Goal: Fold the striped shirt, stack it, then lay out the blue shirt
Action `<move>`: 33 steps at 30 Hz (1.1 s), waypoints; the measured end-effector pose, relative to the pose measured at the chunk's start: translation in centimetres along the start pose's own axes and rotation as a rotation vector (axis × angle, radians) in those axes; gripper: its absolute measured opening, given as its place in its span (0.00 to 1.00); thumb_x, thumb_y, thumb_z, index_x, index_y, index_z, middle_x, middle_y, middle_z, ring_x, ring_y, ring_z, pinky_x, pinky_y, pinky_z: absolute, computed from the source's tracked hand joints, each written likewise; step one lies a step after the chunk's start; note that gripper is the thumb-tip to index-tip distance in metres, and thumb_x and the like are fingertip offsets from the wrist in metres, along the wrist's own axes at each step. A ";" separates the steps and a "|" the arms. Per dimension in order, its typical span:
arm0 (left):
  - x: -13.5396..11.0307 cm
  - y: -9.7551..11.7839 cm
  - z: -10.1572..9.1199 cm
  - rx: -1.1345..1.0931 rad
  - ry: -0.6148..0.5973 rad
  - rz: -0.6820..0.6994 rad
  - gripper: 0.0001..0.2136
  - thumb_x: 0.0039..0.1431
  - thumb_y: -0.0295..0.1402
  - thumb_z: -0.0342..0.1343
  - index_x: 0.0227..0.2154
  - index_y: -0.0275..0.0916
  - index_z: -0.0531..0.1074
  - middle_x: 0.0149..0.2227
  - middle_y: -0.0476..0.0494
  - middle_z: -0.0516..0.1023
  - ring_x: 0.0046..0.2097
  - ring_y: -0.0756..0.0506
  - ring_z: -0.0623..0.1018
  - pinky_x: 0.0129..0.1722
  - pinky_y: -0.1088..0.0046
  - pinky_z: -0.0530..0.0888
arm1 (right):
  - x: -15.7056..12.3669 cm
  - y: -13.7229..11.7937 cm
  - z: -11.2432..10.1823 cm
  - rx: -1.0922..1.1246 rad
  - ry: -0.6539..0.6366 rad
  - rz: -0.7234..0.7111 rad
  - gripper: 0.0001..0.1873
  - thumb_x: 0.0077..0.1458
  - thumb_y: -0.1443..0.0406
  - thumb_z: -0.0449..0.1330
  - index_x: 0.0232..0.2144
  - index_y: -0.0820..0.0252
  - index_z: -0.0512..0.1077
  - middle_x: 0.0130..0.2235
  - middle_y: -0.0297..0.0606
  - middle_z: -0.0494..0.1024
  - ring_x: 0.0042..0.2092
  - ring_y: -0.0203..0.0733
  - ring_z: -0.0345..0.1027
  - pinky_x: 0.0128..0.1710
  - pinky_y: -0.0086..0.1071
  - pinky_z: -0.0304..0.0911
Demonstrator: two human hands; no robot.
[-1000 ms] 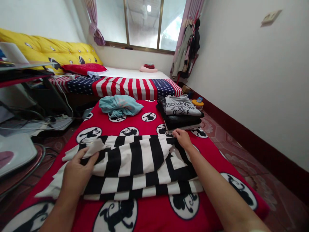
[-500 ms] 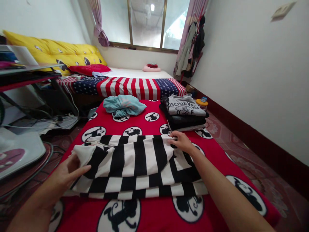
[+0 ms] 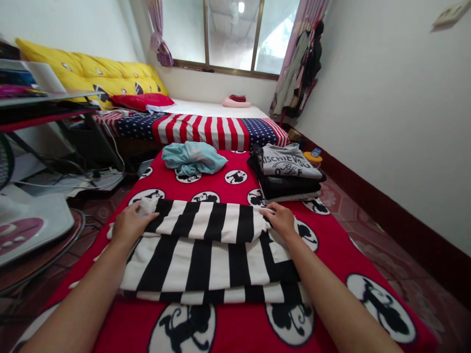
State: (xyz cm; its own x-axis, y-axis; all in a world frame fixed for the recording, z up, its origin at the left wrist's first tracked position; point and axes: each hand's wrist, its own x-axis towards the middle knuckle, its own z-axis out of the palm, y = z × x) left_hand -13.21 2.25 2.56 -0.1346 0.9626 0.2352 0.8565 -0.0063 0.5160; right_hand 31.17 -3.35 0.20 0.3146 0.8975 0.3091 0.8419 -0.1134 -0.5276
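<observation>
A black-and-white striped garment lies in layers across the red blanket in front of me; I cannot tell its exact kind. Its far edge forms a folded band. My left hand pinches the white left end of that band between thumb and fingers. At the band's right end, my right hand has its thumb and fingers closed on the cloth. The near layers of the garment rest flat on the blanket, slightly wrinkled.
Beyond the garment, a crumpled light-blue garment lies on the blanket. To its right is a stack of folded clothes with a grey printed shirt on top. A white-and-pink stool stands at left, a wall at right.
My left hand has moved away from me and slightly right, carrying the garment's left end to the far side. My right hand keeps its hold. The view has shifted slightly.
</observation>
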 end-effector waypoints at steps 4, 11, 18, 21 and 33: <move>-1.6 1.3 -0.5 0.196 0.144 0.092 0.28 0.59 0.47 0.51 0.58 0.36 0.60 0.54 0.37 0.68 0.58 0.27 0.67 0.51 0.48 0.69 | 0.3 0.0 0.2 0.077 0.023 0.018 0.12 0.47 0.53 0.64 0.27 0.53 0.76 0.29 0.36 0.79 0.33 0.45 0.71 0.31 0.32 0.58; -4.5 7.9 1.3 -0.023 0.111 0.509 0.16 0.62 0.36 0.50 0.49 0.37 0.71 0.53 0.37 0.70 0.56 0.36 0.69 0.59 0.55 0.65 | -2.6 -2.3 -2.0 0.258 0.271 -0.186 0.05 0.53 0.68 0.54 0.33 0.58 0.70 0.38 0.40 0.74 0.44 0.45 0.67 0.47 0.37 0.61; -9.7 15.9 6.1 -0.270 -0.334 0.754 0.17 0.68 0.38 0.44 0.54 0.43 0.70 0.60 0.40 0.67 0.61 0.42 0.67 0.61 0.58 0.64 | -7.8 -2.6 -1.9 0.234 -0.016 -0.306 0.17 0.45 0.77 0.52 0.36 0.57 0.71 0.40 0.38 0.74 0.44 0.44 0.67 0.45 0.36 0.62; -10.1 17.7 7.9 -0.204 -0.386 0.713 0.18 0.69 0.36 0.42 0.54 0.41 0.71 0.60 0.38 0.68 0.62 0.41 0.66 0.63 0.55 0.62 | -7.2 -2.7 -2.2 0.107 -0.141 -0.266 0.14 0.47 0.76 0.51 0.30 0.56 0.73 0.35 0.35 0.75 0.41 0.43 0.68 0.42 0.35 0.61; -11.2 17.2 11.4 0.063 -0.295 0.625 0.24 0.63 0.47 0.49 0.61 0.53 0.61 0.66 0.46 0.59 0.67 0.38 0.56 0.64 0.45 0.51 | 1.3 2.8 -2.9 0.185 0.032 -0.054 0.18 0.52 0.69 0.52 0.43 0.61 0.77 0.44 0.45 0.73 0.42 0.44 0.69 0.45 0.39 0.66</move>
State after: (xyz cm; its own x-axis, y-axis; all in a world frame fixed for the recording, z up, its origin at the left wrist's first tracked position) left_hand 8.76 -5.53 -0.61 0.5268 0.8170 0.2346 0.7579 -0.5764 0.3055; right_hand 35.20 -3.74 1.44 0.2871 0.8860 0.3642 0.7640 0.0176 -0.6450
